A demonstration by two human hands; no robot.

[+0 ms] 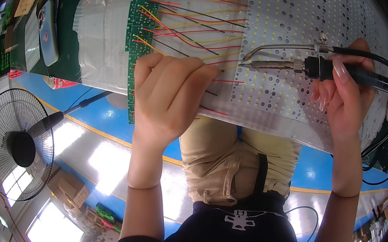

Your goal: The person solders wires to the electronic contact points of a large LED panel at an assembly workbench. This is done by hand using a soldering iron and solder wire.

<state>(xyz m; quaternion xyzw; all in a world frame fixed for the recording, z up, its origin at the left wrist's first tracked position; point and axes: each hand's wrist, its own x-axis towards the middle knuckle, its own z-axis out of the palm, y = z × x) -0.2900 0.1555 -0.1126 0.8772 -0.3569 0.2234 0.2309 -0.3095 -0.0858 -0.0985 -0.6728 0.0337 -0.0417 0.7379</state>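
Note:
My right hand (349, 93) grips the black handle of a soldering iron (300, 66), which has a thin curved metal feed tube (284, 46) clamped above it. The iron's tip points left and meets the left edge of a white LED panel (301, 18). Just left of the tip, my left hand (171, 89) is closed in a pinch. A yellow wire (228, 69) runs from its fingertips toward the tip; the fingers hide the pinched part. Red, yellow and black wires (194, 37) stretch from a long green circuit board (129, 92) toward the panel, several with loose ends.
White sheeting (101, 29) covers the bench left of the circuit board. A phone (48, 32) lies farther left. Black cables (378, 144) hang at the right edge. A standing fan (19, 144) and cardboard boxes (69, 188) are on the floor side at lower left.

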